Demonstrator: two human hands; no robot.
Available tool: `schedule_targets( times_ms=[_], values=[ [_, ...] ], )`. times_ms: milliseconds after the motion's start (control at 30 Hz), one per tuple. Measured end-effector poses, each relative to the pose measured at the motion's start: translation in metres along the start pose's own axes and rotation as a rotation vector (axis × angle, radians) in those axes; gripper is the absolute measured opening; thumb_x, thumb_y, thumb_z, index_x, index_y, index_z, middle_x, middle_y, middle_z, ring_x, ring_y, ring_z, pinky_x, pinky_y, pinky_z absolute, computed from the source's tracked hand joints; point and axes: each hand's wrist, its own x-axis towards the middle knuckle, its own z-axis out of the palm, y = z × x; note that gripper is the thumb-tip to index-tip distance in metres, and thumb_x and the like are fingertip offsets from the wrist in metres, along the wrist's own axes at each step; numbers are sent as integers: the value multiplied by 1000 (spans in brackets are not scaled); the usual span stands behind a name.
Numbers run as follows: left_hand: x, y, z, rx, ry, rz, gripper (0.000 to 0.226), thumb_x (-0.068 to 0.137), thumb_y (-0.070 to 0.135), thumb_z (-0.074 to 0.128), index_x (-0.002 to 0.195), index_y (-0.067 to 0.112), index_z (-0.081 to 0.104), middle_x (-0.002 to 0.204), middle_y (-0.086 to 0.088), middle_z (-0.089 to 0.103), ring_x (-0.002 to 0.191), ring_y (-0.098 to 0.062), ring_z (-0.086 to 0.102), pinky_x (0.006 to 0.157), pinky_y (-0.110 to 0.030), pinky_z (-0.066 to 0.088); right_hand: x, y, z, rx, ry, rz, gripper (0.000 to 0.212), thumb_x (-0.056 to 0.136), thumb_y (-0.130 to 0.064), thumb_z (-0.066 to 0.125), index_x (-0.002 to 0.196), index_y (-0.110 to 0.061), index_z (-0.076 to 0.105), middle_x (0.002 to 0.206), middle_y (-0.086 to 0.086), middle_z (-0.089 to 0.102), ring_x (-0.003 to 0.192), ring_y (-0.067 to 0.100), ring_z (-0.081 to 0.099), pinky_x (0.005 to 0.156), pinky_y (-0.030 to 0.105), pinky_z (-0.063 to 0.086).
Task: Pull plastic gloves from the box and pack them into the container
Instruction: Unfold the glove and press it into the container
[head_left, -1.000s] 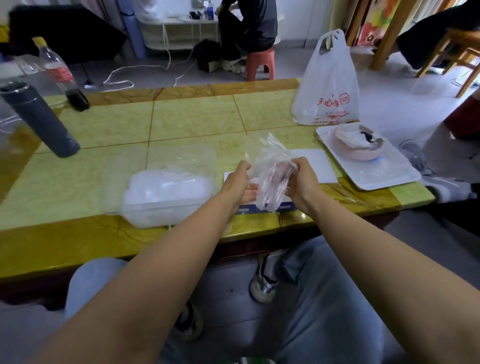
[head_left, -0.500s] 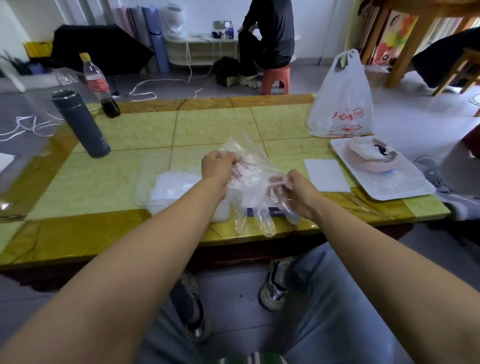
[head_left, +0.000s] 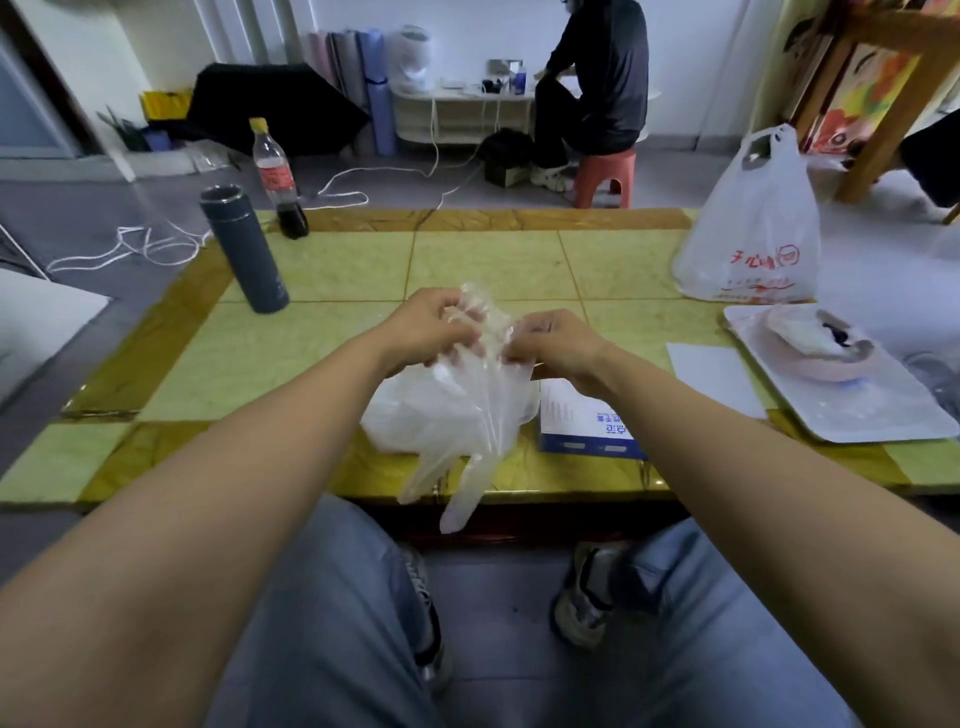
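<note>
A clear plastic glove (head_left: 480, 415) hangs between my two hands above the table's near edge, its fingers dangling past the edge. My left hand (head_left: 434, 325) grips its upper end with curled fingers. My right hand (head_left: 553, 345) pinches the glove just to the right. Under the glove sits the clear plastic container (head_left: 410, 410), filled with white crumpled gloves. The blue and white glove box (head_left: 587, 423) lies flat to the right of the container, partly behind my right forearm.
A dark flask (head_left: 244, 249) and a cola bottle (head_left: 278, 182) stand at the far left of the green tiled table (head_left: 337, 270). A white carrier bag (head_left: 753, 228), a white tray (head_left: 841, 384) holding a bowl, and a white paper sheet (head_left: 714, 376) occupy the right. A person sits beyond the table.
My hands have lifted the glove away from the box and brought it over the container. They have drawn close together, and the glove now hangs down unfolded.
</note>
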Motion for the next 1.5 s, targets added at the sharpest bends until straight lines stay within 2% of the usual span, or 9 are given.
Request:
schedule_targets(
  times_ms=[133, 367, 500, 700, 933, 1067, 1133, 1300, 1500],
  values=[
    [0, -24, -28, 13, 53, -228, 47, 75, 44, 79, 107, 19, 56, 92, -1, 73, 81, -15, 66, 72, -32, 48, 14, 4, 15, 205, 184, 47, 17, 86, 10, 56, 101, 7, 65, 81, 9, 65, 62, 15, 62, 62, 26, 56],
    [17, -59, -49, -122, 225, -399, 24, 80, 11, 76, 102, 5, 68, 98, -8, 69, 76, -15, 62, 80, -33, 54, 39, 10, 28, 426, 303, 99, 24, 82, 14, 51, 96, -6, 56, 58, 8, 59, 52, 16, 54, 54, 22, 46],
    [42, -70, -37, -92, 463, -342, 13, 83, 14, 69, 75, 15, 59, 84, -5, 62, 77, -23, 58, 67, -30, 48, 49, 21, 40, 209, 321, 163, 26, 77, 10, 57, 90, -12, 53, 72, 6, 63, 66, 22, 53, 55, 26, 46],
    [65, -74, -17, 588, 551, -195, 12, 92, 14, 52, 91, 13, 64, 91, -6, 63, 88, -29, 59, 64, -31, 40, 47, 23, 41, -176, 203, 89, 59, 76, 2, 66, 126, -11, 39, 101, 19, 66, 78, 26, 62, 81, 43, 56],
    [78, -75, 3, 716, 589, -121, 36, 85, 1, 55, 115, 19, 59, 123, -11, 48, 117, -30, 41, 95, -35, 34, 45, 19, 43, -298, 248, 34, 47, 80, 12, 55, 117, -15, 44, 94, 8, 49, 59, 27, 64, 59, 42, 59],
    [65, -73, 5, 788, 693, 228, 57, 67, -16, 53, 115, 15, 56, 118, -12, 45, 109, -30, 43, 91, -38, 33, 52, 27, 56, -308, 280, 78, 46, 82, 8, 56, 113, -19, 36, 115, 12, 46, 67, 30, 68, 49, 32, 55],
    [60, -73, 7, 729, 589, 342, 42, 72, -12, 53, 105, 14, 59, 107, -8, 48, 93, -26, 48, 76, -35, 40, 57, 33, 67, -329, 272, 103, 45, 83, 6, 57, 118, -14, 37, 121, 12, 44, 83, 36, 67, 44, 25, 48],
    [58, -93, 19, 683, 196, -108, 18, 89, 11, 55, 105, 15, 62, 122, -11, 45, 86, -25, 53, 70, -31, 42, 62, 45, 82, -402, 247, 205, 50, 84, 4, 56, 126, -8, 33, 132, 16, 41, 99, 38, 61, 82, 42, 55],
    [72, -108, 20, 720, -259, -405, 88, 88, 40, 66, 154, 25, 11, 156, -18, 10, 127, -39, 45, 102, -43, 44, 63, 35, 69, -584, 157, 171, 64, 83, -6, 68, 133, -6, 29, 133, 17, 37, 101, 33, 55, 78, 36, 50]
  ],
)
